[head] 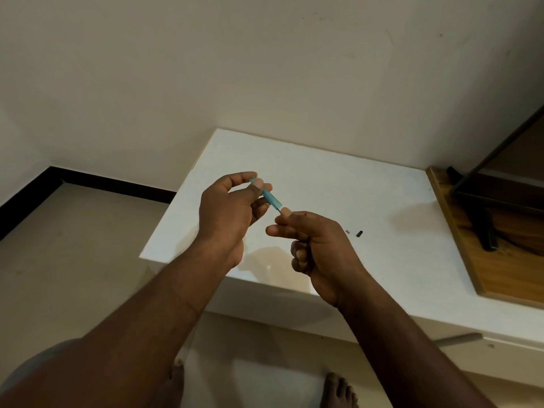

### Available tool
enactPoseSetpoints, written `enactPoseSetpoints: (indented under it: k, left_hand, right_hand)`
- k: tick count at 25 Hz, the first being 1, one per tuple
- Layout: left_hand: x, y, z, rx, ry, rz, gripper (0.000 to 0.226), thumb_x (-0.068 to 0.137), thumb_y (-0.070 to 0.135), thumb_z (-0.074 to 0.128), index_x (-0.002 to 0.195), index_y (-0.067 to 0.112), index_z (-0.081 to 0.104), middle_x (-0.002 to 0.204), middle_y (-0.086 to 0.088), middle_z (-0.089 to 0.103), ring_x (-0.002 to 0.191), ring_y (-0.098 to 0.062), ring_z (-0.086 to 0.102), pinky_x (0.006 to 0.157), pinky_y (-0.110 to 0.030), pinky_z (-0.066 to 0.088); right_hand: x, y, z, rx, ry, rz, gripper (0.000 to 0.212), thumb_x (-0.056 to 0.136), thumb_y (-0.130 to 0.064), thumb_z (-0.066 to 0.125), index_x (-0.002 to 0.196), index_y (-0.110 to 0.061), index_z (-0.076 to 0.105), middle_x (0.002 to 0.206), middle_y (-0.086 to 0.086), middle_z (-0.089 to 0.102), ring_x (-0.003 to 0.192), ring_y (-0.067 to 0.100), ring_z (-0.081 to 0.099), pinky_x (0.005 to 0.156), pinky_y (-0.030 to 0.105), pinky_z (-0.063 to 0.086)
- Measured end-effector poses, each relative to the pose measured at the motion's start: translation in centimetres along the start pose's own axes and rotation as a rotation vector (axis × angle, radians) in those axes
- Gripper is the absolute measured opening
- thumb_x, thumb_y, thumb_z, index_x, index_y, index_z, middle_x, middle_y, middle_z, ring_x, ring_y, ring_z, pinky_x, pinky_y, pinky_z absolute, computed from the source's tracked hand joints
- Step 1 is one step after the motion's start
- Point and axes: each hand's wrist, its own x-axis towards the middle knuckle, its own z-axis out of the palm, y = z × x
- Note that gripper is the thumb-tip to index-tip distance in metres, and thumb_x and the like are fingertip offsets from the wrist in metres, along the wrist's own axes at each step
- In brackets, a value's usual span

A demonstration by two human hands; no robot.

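My left hand (226, 207) and right hand (312, 240), fingers (258, 183) pinching both ends of a teal tube (270, 197), hang above the white tabletop (323, 172) near its front edge, wall (265, 69) beyond.

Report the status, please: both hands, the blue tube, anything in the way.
Left hand pinches blue tube, upper end. Right hand pinches its lower tip. Black bit and pale bit on white table, apart from hands.

Glossy white tabletop (338, 178) is wide open past the teal plastic tube (272, 198); rightward a tiny black cylinder (359, 233), small grey bit (347, 231) and brown wooden board (506, 278) get in the way.
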Motion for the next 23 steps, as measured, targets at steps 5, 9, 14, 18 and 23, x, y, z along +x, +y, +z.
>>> enactPoseSetpoints:
  k: [5,9,14,18,23]
  left_hand:
    - [0.2,0.0,0.0,0.011,0.018,0.003,0.018,0.096,0.011,0.07,0.113,0.017,0.073,0.097,-0.005,0.081,0.091,-0.021,0.078,0.075,-0.029,0.064]
    - [0.1,-0.2,0.1,0.034,0.016,0.001,0.019,0.095,0.012,0.071,0.114,0.017,0.072,0.1,-0.005,0.081,0.091,-0.022,0.078,0.076,-0.03,0.064]
    - [0.2,-0.4,0.0,0.033,0.057,-0.016,0.016,0.094,0.013,0.073,0.109,0.019,0.073,0.1,-0.006,0.08,0.089,-0.022,0.079,0.073,-0.028,0.064]
    - [0.4,-0.9,-0.1,-0.058,0.057,-0.141,0.009,0.094,0.009,0.072,0.101,0.014,0.073,0.102,-0.012,0.079,0.081,-0.021,0.079,0.065,-0.025,0.061]
    - [0.6,-1.0,-0.6,-0.277,0.059,-0.392,0.006,0.094,0.001,0.068,0.1,-0.001,0.069,0.082,-0.017,0.078,0.062,-0.021,0.077,0.051,-0.022,0.058]
  right_hand:
    - [0.0,-0.1,0.2,-0.067,0.052,-0.056,0.02,0.103,-0.024,0.065,0.106,-0.007,0.074,0.09,0.007,0.084,0.049,0.01,0.036,0.049,0.023,0.034]
    - [0.0,-0.1,0.2,-0.091,0.096,-0.091,0.015,0.102,-0.02,0.064,0.101,-0.008,0.074,0.085,0.007,0.083,0.046,0.008,0.038,0.046,0.022,0.037]
    - [0.0,-0.1,0.3,-0.151,0.165,-0.177,0.015,0.101,-0.017,0.065,0.09,-0.012,0.074,0.079,0.006,0.082,0.041,0.006,0.042,0.043,0.02,0.039]
    - [-0.1,0.0,0.2,-0.361,0.302,-0.363,0.016,0.098,-0.022,0.067,0.083,-0.021,0.073,0.074,-0.005,0.081,0.048,0.001,0.052,0.057,0.031,0.05]
    - [-0.6,-0.7,-0.6,-0.51,0.417,-0.57,0.014,0.092,-0.028,0.065,0.078,-0.028,0.069,0.07,-0.009,0.077,0.055,0.0,0.059,0.058,0.029,0.047]
